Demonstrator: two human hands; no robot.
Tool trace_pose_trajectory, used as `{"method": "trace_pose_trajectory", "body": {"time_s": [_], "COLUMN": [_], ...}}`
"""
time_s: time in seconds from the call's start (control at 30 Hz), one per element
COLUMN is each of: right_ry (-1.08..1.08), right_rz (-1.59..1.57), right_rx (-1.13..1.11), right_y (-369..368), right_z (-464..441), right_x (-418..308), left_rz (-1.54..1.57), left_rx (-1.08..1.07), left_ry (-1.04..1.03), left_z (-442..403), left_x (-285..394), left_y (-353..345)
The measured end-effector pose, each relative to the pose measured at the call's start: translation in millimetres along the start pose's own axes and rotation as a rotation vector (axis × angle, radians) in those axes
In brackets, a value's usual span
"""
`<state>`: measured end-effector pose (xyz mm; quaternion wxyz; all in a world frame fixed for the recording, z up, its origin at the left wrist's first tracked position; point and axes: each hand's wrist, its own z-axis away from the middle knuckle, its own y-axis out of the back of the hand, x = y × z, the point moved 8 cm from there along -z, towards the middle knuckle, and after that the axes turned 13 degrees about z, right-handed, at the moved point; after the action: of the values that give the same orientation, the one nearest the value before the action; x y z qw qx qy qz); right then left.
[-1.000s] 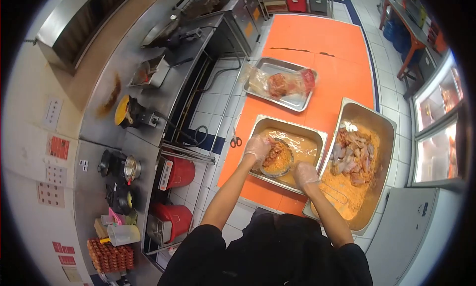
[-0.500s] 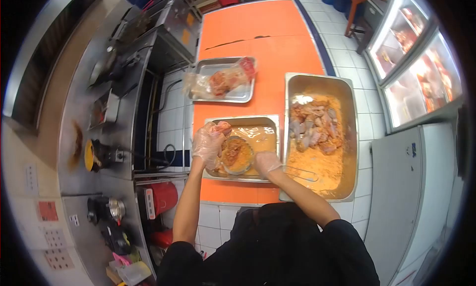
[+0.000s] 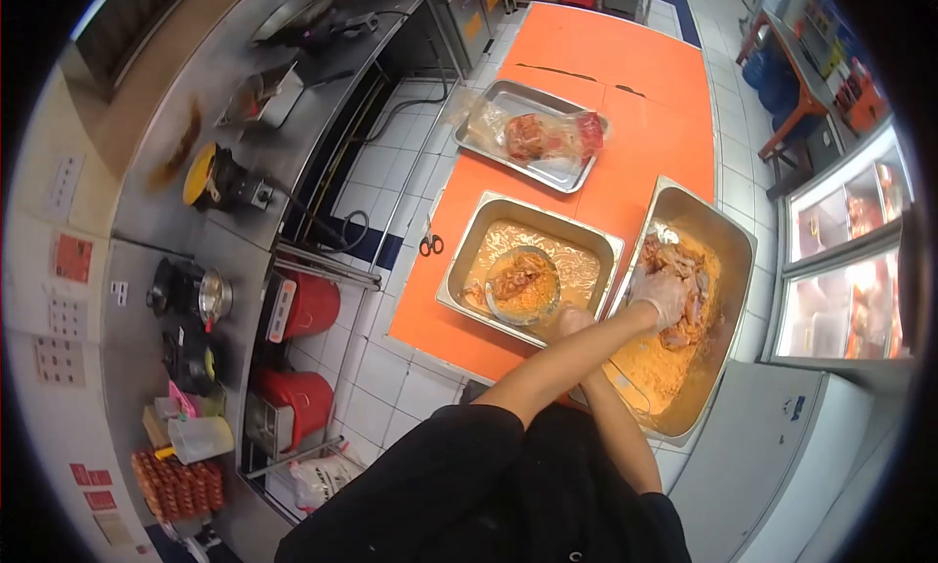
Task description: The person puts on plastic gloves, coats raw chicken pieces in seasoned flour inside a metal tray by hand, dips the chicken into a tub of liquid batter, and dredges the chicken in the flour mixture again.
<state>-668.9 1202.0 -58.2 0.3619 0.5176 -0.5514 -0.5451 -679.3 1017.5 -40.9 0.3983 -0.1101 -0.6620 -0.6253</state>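
My left hand (image 3: 662,299), in a clear plastic glove, reaches across my right arm into the large steel pan (image 3: 735,353) on the right. It touches the pile of raw chicken pieces (image 3: 689,319); its fingertips are hidden among them. My right hand (image 3: 575,322), also gloved, is closed around the long wire handle of a round strainer (image 3: 501,314). The handle's looped end (image 3: 635,395) sticks out over the large pan. Orange-coated chicken pieces (image 3: 523,278) lie in the strainer, which rests in the orange liquid of a smaller steel pan (image 3: 451,288).
A steel tray (image 3: 572,180) with bagged meat (image 3: 532,138) stands farther back on the orange table (image 3: 420,314). Black scissors (image 3: 431,243) lie near its left edge. A steel counter with cookware runs along the left; a lit display fridge (image 3: 845,260) stands right.
My left hand has left the strainer in the smaller pan and crossed over to the chicken in the large pan. My right hand stays at the strainer handle. The view has turned.
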Motion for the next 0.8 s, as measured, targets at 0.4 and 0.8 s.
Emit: {"method": "trace_pose_trajectory", "body": {"time_s": [0.4, 0.8], "right_ry": [0.093, 0.62], "right_rz": [0.172, 0.94], "right_rx": [-0.026, -0.675], "right_y": [39, 33], "right_z": [-70, -124], "right_x": [73, -3], "left_rz": [0.333, 0.325], "left_rx": [0.482, 0.68], "left_ry": [-0.141, 0.45], "left_z": [77, 271], "left_x": [-21, -244], "left_y": [239, 185]}}
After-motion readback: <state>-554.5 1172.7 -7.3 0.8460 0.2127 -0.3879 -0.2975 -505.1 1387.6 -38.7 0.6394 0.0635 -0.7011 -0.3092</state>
